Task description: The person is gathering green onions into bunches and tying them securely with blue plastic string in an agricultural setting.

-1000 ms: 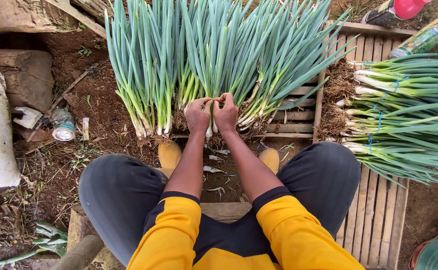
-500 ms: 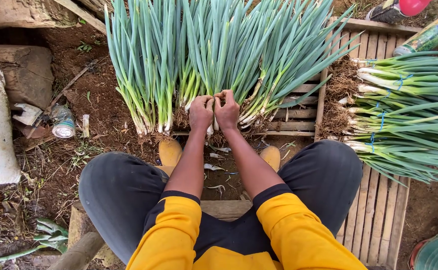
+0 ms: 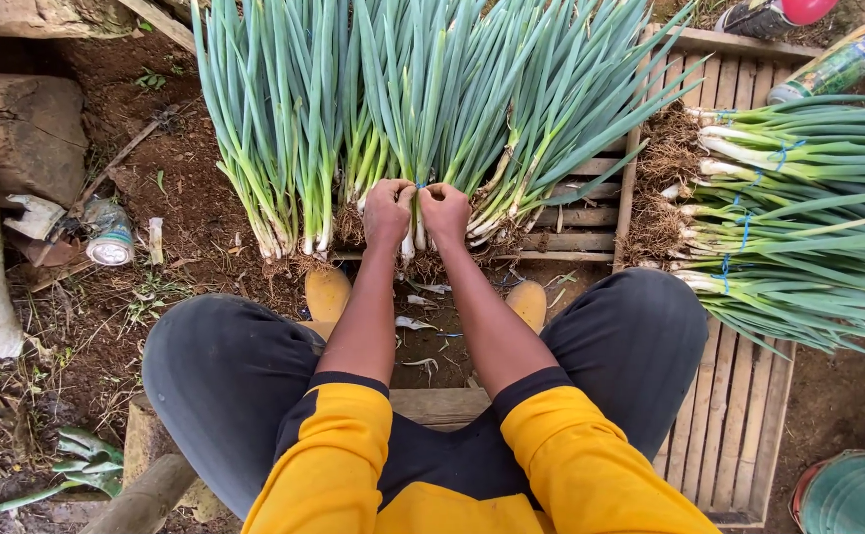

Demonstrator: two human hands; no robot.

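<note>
Fingers pinched at the neck of an onion bunch

Fingers point(image 3: 415, 198) of both hands curl in toward each other, clenched on a thin blue tie point(image 3: 419, 185) that wraps a bunch of long green spring onions with white stems and earthy roots point(image 3: 423, 129). The left hand point(image 3: 388, 213) and the right hand point(image 3: 444, 211) sit knuckle to knuckle just above the roots, where the stems are narrowest and a band would bite firmly. That bunch lies flat straight ahead of the person, its roots toward them and its leaves fanning away, so the binding point falls within easy reach of both arms.

Beside it on either side lie further spring onions point(image 3: 274, 148), all turned the same way and resting partly on brown soil point(image 3: 185, 198) and partly on a slatted wooden pallet point(image 3: 739, 396). To the right, a stack of bundled spring onions point(image 3: 798, 218) lies crosswise on the pallet, roots to the left, each ringed with blue tie. This looks like a finished pile kept apart from the loose ones.

Yellow boot toes point(image 3: 327, 292) point at the roots, and peeled scraps point(image 3: 418, 326) litter the ground between the knees.
</note>
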